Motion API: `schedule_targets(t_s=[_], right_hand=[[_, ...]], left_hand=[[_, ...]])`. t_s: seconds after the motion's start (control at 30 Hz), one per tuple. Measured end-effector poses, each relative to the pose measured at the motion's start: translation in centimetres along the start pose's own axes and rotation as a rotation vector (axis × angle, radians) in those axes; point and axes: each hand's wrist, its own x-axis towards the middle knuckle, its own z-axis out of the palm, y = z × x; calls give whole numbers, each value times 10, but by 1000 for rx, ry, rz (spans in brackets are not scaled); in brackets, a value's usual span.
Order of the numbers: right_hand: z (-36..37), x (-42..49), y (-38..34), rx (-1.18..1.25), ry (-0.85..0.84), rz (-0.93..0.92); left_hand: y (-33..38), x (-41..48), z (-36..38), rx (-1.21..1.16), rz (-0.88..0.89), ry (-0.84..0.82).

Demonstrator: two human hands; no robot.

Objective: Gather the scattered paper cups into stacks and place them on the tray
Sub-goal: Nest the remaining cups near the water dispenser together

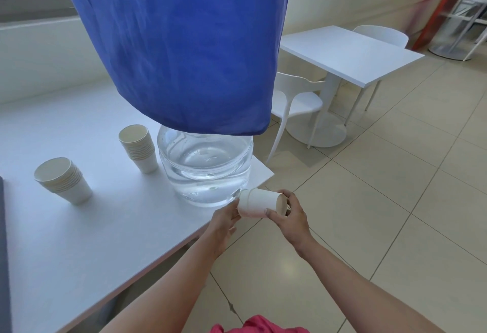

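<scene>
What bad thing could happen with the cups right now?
1. The paper cup lies sideways between the left hand and right hand, seemingly past the table edge, above the floor. A loose grip could drop it there.
2. The water jug stands near the table corner, close to the hands; a bump might shove it.
3. The tall stack beside it could topple if knocked.

Water jug and cup stacks stand far back on the table; near side open
</scene>
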Motion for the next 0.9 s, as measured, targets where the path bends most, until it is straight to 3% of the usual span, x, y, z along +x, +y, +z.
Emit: schedule_targets(t_s=[0.5, 0.9], right_hand=[[-22, -23, 20, 183, 25, 47], [-4, -47, 28, 250, -204, 153]], left_hand=[[-14, -13, 12, 69, 75, -36], [-31, -32, -13, 117, 101, -21]])
